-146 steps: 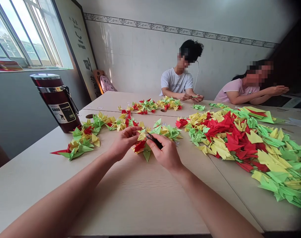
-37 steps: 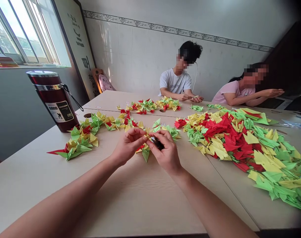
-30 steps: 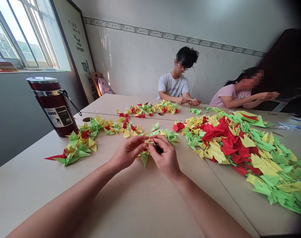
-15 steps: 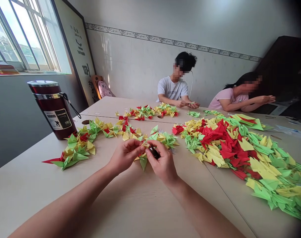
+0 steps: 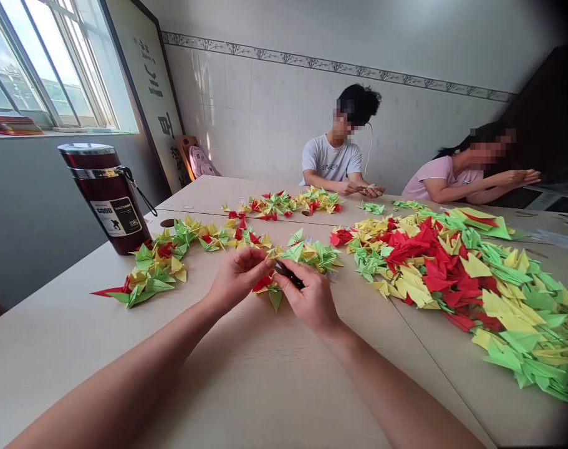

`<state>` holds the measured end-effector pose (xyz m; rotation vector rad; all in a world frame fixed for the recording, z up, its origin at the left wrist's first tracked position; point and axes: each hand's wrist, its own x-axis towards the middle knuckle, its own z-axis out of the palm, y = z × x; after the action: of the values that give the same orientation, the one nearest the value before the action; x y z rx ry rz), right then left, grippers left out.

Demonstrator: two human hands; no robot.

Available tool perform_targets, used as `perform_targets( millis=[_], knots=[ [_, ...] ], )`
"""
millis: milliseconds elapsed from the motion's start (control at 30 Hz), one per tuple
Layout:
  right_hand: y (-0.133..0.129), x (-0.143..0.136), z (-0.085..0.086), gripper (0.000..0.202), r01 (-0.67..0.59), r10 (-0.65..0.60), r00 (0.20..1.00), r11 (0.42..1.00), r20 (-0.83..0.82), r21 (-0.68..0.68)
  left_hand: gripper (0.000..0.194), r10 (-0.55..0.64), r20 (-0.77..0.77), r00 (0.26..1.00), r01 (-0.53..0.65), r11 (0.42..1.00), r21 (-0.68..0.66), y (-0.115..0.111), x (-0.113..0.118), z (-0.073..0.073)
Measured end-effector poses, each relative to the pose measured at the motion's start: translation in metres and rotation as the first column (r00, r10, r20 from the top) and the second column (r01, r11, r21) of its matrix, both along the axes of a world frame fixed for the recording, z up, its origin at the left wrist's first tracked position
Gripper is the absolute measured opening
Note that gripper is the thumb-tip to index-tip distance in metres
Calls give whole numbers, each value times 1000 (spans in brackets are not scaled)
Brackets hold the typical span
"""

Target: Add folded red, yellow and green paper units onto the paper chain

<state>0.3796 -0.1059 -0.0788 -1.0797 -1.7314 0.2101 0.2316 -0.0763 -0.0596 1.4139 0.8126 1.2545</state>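
Left hand (image 5: 237, 282): fingers curled, thumb and fingertips pinched together on a small folded paper piece (image 5: 264, 282) that shows red and yellow between the two hands
Right hand (image 5: 308, 298): fingers bent and closed around a thin dark tool (image 5: 288, 274) (it could be a pen or small scissors; too small to tell), its tip pointing toward the left fingertips
Paper in hand: held just above the table (image 5: 246, 380), between the fingertips of both hands; a green pointed piece (image 5: 275, 298) sits directly below the fingers, touching or nearly touching the tabletop
Beyond the fingers: a small cluster of green and yellow folded papers (image 5: 312, 252) lies just past the right fingertips
Left of the fingers: a curved row of green, yellow and red folded pieces (image 5: 157, 271) runs well out from the left hand, ending near a dark red vacuum flask (image 5: 108, 196) that stands upright
Right of the fingers: a large heap of red, yellow and green folded paper (image 5: 456, 274) spreads across the table, apart from the right hand
Far side of the table: another small pile of folded pieces (image 5: 288, 201) lies well beyond the fingers, in front of a person in a white shirt (image 5: 333, 162) whose hands are together on the tabletop; a person in a pink shirt (image 5: 445, 174) sits farther right with hands raised and together
Forearms: both bare, reaching in from the lower edge and meeting at the paper
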Motion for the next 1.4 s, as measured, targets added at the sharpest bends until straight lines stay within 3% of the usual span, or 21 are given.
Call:
perform_targets(
  millis=[367, 633, 833, 967, 1067, 1133, 1200, 1267, 1400],
  knots=[
    [4, 4, -2, 22, 41, -42, 999, 999, 33, 33, 29, -25, -21, 999, 25, 1000, -16, 1, 2, -6],
    [-2, 1, 3, 25, 58, -53, 995, 996, -90, 60, 22, 67, -78, 995, -65, 997, 38, 5, -2, -8],
    [-3, 1, 5, 19, 55, -50, 997, 996, -65, 76, 29, 114, -250, 962, -49, 966, 253, 13, -4, -21],
    [1, 3, 2, 17, 65, -61, 996, 995, -58, 72, 35, 185, -477, 859, 19, 920, 392, 16, -9, -24],
    [3, 5, 0, 17, 87, -82, 994, 993, -69, 80, 32, 309, -531, 789, 34, 841, 540, 26, -23, -20],
    [4, 6, -1, 17, 91, -85, 994, 993, -75, 78, 25, 521, -496, 694, -129, 768, 627, 38, -39, -19],
    [4, 6, -2, 16, 87, -82, 994, 993, -73, 74, 25, 700, -529, 479, -313, 699, 643, 53, -58, -22],
    [3, 6, -2, 16, 81, -76, 995, 994, -63, 75, 28, 707, -647, 285, -379, 704, 601, 66, -74, -27],
    [1, 6, -1, 16, 70, -66, 997, 994, -45, 88, 25, 629, -727, 276, -352, 770, 532, 81, -88, -40]
  ],
)
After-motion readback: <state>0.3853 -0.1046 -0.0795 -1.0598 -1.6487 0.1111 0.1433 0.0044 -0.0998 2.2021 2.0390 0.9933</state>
